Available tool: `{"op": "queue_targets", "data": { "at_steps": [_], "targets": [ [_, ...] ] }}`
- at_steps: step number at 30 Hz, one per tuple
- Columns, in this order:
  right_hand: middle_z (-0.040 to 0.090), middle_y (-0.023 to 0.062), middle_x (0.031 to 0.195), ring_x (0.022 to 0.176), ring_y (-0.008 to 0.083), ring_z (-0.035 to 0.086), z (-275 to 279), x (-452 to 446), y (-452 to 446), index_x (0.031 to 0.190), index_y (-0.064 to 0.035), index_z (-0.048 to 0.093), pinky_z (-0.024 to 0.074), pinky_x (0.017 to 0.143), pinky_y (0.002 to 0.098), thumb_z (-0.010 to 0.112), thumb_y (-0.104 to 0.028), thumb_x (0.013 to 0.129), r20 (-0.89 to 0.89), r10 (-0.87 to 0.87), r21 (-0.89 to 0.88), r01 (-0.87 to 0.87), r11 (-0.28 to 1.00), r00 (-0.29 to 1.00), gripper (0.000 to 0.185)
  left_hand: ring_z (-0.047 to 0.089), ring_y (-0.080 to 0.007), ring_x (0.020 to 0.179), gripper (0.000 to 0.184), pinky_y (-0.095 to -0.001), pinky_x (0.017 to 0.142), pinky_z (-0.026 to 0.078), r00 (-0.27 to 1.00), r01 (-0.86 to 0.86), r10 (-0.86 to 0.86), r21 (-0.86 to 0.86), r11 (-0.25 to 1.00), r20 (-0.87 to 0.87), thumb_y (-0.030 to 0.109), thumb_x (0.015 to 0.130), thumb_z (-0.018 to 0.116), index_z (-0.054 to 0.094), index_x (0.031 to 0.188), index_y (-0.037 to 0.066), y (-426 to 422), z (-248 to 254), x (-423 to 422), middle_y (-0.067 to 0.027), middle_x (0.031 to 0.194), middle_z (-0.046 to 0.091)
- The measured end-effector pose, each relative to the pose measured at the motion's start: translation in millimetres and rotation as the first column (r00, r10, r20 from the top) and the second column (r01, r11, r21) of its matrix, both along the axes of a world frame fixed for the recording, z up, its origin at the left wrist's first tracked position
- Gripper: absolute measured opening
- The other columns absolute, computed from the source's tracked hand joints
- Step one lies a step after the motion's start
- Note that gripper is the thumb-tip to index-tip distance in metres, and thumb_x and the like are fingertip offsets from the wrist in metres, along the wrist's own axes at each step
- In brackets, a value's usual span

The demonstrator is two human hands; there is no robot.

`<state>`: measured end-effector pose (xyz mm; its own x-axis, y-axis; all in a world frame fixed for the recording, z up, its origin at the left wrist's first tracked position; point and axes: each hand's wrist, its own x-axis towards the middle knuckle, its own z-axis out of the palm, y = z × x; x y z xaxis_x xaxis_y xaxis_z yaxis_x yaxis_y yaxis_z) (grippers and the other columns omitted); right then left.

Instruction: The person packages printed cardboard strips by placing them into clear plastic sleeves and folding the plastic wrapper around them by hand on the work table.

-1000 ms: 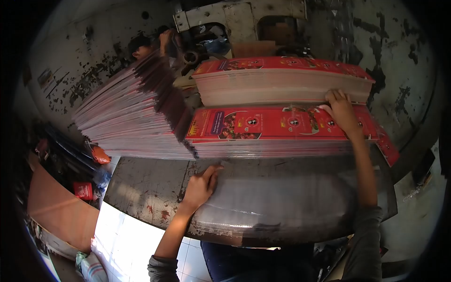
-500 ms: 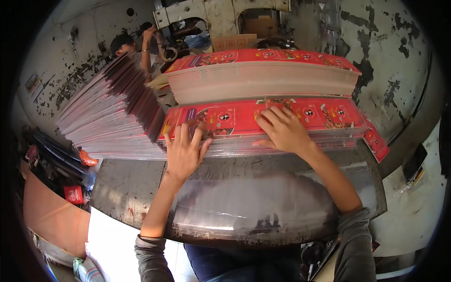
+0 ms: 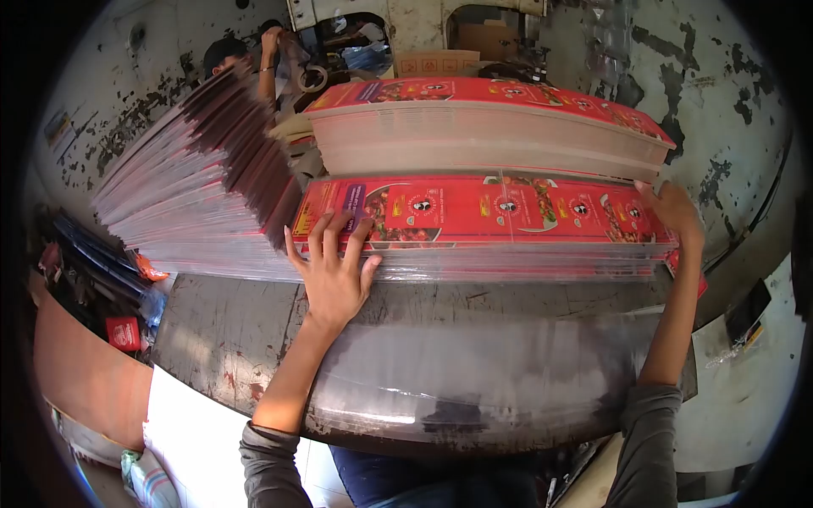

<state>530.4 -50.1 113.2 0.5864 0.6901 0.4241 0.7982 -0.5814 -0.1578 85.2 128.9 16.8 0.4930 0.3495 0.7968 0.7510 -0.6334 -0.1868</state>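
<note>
A stack of red printed sheets in clear plastic lies lengthwise on the worktable. My left hand is spread flat over its left end, fingers on the top sheet and thumb near the front edge. At the far right corner, my right hand bends around the stack's end, its fingertips closed at the top sheet's edge; part of its grip is hidden. Behind it rises a taller stack of red-topped sheets. To the left leans a fanned pile of plastic-sleeved sheets.
Clear plastic covers the front of the dark worktable. Beyond the stacks stand a pale metal machine frame, a cardboard box and a tape roll. A co-worker's raised arm shows at back left.
My right hand has moved from the middle of the top sheet to its far right end. My left hand stays on the left end. The camera view has shifted slightly.
</note>
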Motion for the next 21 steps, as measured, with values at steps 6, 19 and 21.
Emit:
{"op": "queue_targets", "data": {
  "at_steps": [6,19,21],
  "targets": [
    [0.059,0.0308,0.082,0.075,0.0354,0.062,-1.7,25.4,-5.2,0.086,0.0123,0.058,0.0468,0.070,0.0417,0.040,-0.074,0.078,-0.251,-0.171,-0.349,0.076,0.934,0.953,0.088,0.045,-0.0226,0.113,0.037,-0.0467,0.098,0.023,0.995,0.090,-0.086,-0.116,0.989,0.043,0.037,0.089,0.046,0.054,0.118,0.015,-0.8,0.5,1.0,-0.0082,0.121,0.049],
    [0.058,0.0220,0.099,0.090,0.0367,0.058,-4.6,-8.4,-4.8,0.116,0.0005,0.049,0.0452,0.078,0.0423,0.061,-0.046,0.079,-0.010,-0.019,-0.121,0.018,0.992,1.000,0.061,0.050,-0.0175,0.099,0.037,-0.0393,0.090,0.028,0.996,0.075,-0.074,-0.015,0.997,0.049,0.037,0.091,0.045,0.055,0.119,0.016,10.2,-2.6,6.7,-0.0030,0.115,0.054],
    [0.058,0.0184,0.095,0.085,0.0370,0.058,13.6,-61.7,11.8,0.111,-0.0006,0.051,0.0467,0.074,0.0421,0.061,-0.035,0.083,0.278,-0.048,0.125,0.014,0.992,0.959,0.046,0.050,-0.0161,0.100,0.036,-0.0406,0.094,0.026,0.996,0.080,-0.081,0.024,0.997,0.035,0.036,0.091,0.045,0.055,0.119,0.017,11.2,-3.4,5.6,-0.0015,0.115,0.053]
  ]
}}
